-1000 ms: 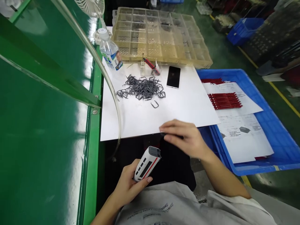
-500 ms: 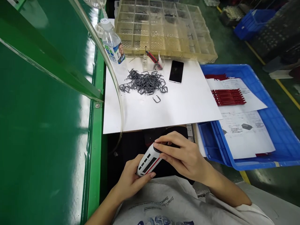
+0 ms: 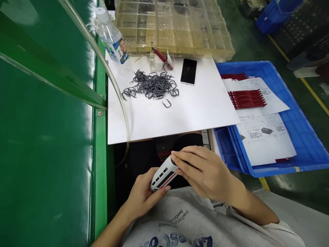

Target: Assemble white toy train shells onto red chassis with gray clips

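A white plastic casing [image 3: 162,174] with black slots and a red stripe is tilted above my lap. My left hand [image 3: 145,192] is wrapped round its lower end, thumb along the near side. The fingers of my right hand [image 3: 203,169] are pressed together on its upper, dark end; whether they pinch a small part there is hidden. Beyond my hands, a pile of dark grey clips [image 3: 155,85] lies on the white board [image 3: 180,113], with one loose clip [image 3: 167,103] just in front of it.
A phone [image 3: 189,71], a small clear box [image 3: 161,63] with tools and a bottle [image 3: 111,37] stand behind the clips. Farther back is a divided clear tray [image 3: 174,37]. At right, a blue bin [image 3: 303,137] holds papers and red parts. A green frame [image 3: 100,164] runs along the left.
The view has shifted, so the board, clips and bin appear slightly higher and farther left. My right fingers have closed in more over the casing's upper end; my left hand keeps its hold.
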{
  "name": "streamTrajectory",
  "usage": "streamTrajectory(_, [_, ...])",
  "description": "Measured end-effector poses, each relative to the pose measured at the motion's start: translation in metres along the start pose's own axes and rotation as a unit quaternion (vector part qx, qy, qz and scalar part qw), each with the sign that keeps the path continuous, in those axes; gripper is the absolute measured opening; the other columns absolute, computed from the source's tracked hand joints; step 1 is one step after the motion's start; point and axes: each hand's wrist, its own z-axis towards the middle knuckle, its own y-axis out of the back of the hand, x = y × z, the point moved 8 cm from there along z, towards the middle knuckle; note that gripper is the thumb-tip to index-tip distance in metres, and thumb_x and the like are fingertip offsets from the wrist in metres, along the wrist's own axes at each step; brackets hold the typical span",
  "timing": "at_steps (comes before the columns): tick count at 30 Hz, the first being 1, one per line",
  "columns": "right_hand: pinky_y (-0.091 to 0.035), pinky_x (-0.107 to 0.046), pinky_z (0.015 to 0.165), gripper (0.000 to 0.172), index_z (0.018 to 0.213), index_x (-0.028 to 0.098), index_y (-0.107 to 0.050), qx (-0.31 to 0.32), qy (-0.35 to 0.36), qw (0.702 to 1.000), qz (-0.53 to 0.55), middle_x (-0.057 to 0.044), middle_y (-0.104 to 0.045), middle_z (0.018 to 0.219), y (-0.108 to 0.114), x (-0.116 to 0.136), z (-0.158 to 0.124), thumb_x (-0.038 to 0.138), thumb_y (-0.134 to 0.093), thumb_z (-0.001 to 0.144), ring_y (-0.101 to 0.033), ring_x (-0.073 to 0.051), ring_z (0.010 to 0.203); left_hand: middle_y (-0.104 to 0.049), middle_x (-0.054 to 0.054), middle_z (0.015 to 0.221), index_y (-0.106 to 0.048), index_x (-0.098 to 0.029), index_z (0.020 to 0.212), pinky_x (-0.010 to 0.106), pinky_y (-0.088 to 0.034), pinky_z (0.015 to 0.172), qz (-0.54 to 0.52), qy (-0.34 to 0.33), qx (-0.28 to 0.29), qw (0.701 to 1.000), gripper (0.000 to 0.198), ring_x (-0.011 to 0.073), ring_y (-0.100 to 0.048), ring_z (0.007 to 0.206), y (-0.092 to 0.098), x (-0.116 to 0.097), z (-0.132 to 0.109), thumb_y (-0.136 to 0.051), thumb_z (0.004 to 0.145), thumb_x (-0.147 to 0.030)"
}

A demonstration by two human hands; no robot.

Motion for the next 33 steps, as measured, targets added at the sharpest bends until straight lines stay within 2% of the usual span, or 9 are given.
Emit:
streamTrajectory(4, [-0.072, -0.047, 0.094, 0.041, 0.150, 0.009, -0.066, -0.028, -0.048, 0.990, 0.133, -0.020, -0.080, 0.134, 0.004, -0.005, -0.011, 0.011, -0.061, 0.109, -0.075, -0.028, 0.115, -0.072, -0.006, 0.084, -0.060, -0.025, 0.128, 0.021, -0.044, 0.053, 0.069, -0.046, -0.004, 0.997, 0.027, 0.0117, -0.063, 0.058, -0.004, -0.009, -0.003, -0.073, 0.107, -0.036])
streamTrajectory(8, [-0.069, -0.051, 0.105, 0.052, 0.159, 0.008, -0.060, -0.043, -0.064, 0.985, 0.152, -0.022, -0.076, 0.147, 0.002, 0.001, -0.025, 0.007, -0.058, 0.107, -0.072, -0.030, 0.133, -0.074, -0.004, 0.084, -0.056, -0.026, 0.132, 0.023, -0.049, 0.054, 0.157, -0.078, -0.014, 0.984, 0.031, 0.0147, -0.069, 0.057, -0.004, -0.016, -0.007, -0.070, 0.109, -0.040])
streamTrajectory(11, [-0.070, -0.051, 0.106, 0.054, 0.160, 0.007, -0.059, -0.054, -0.057, 0.987, 0.138, -0.022, -0.076, 0.148, 0.005, 0.005, -0.034, 0.007, -0.056, 0.107, -0.072, -0.030, 0.135, -0.076, -0.002, 0.087, -0.054, -0.025, 0.134, 0.024, -0.050, 0.055, 0.180, -0.076, 0.015, 0.981, 0.032, 0.0159, -0.071, 0.060, -0.007, -0.017, -0.010, -0.069, 0.109, -0.040])
streamTrajectory(15, [-0.073, -0.049, 0.100, 0.043, 0.148, 0.001, -0.068, -0.020, -0.031, 0.996, 0.077, -0.023, -0.080, 0.139, 0.009, 0.006, -0.042, 0.009, -0.063, 0.106, -0.076, -0.030, 0.122, -0.074, -0.005, 0.086, -0.055, -0.027, 0.134, 0.023, -0.047, 0.055, 0.162, -0.054, 0.061, 0.983, 0.030, 0.0140, -0.068, 0.059, -0.013, -0.020, -0.012, -0.069, 0.109, -0.038])
streamTrajectory(18, [-0.073, -0.050, 0.100, 0.041, 0.146, 0.000, -0.068, -0.011, -0.028, 0.996, 0.090, -0.024, -0.080, 0.136, 0.013, 0.005, -0.048, 0.010, -0.064, 0.107, -0.075, -0.031, 0.122, -0.070, -0.007, 0.082, -0.056, -0.027, 0.132, 0.022, -0.044, 0.055, 0.138, -0.049, 0.080, 0.986, 0.029, 0.0120, -0.063, 0.057, -0.019, -0.024, -0.012, -0.071, 0.109, -0.038])
streamTrajectory(23, [-0.069, -0.050, 0.104, 0.053, 0.163, 0.009, -0.059, -0.047, -0.090, 0.973, 0.206, -0.021, -0.074, 0.144, 0.016, 0.002, -0.063, 0.010, -0.058, 0.109, -0.070, -0.030, 0.129, -0.067, -0.008, 0.079, -0.056, -0.026, 0.131, 0.022, -0.041, 0.054, 0.117, -0.053, 0.096, 0.987, 0.029, 0.0110, -0.059, 0.055, -0.026, -0.029, -0.011, -0.072, 0.109, -0.037])
streamTrajectory(27, [-0.068, -0.052, 0.101, 0.056, 0.165, 0.016, -0.058, -0.080, -0.140, 0.962, 0.220, -0.020, -0.073, 0.149, 0.010, 0.005, -0.076, 0.010, -0.060, 0.109, -0.071, -0.030, 0.126, -0.068, -0.007, 0.080, -0.057, -0.026, 0.132, 0.022, -0.042, 0.055, 0.118, -0.046, 0.100, 0.987, 0.029, 0.0115, -0.061, 0.057, -0.029, -0.030, -0.012, -0.072, 0.108, -0.036])
streamTrajectory(30, [-0.069, -0.052, 0.097, 0.056, 0.165, 0.018, -0.059, -0.135, -0.147, 0.955, 0.220, -0.019, -0.075, 0.150, 0.010, 0.007, -0.081, 0.012, -0.061, 0.110, -0.074, -0.030, 0.123, -0.069, -0.007, 0.081, -0.058, -0.027, 0.128, 0.022, -0.042, 0.055, 0.083, -0.032, 0.104, 0.991, 0.028, 0.0110, -0.061, 0.057, -0.034, -0.032, -0.011, -0.074, 0.107, -0.033])
streamTrajectory(33, [-0.071, -0.050, 0.098, 0.054, 0.162, 0.016, -0.062, -0.142, -0.135, 0.955, 0.223, -0.018, -0.076, 0.149, 0.011, 0.008, -0.082, 0.010, -0.063, 0.109, -0.075, -0.029, 0.127, -0.070, -0.007, 0.083, -0.059, -0.027, 0.126, 0.022, -0.040, 0.054, 0.068, -0.029, 0.098, 0.992, 0.026, 0.0109, -0.061, 0.058, -0.037, -0.034, -0.010, -0.075, 0.106, -0.031])
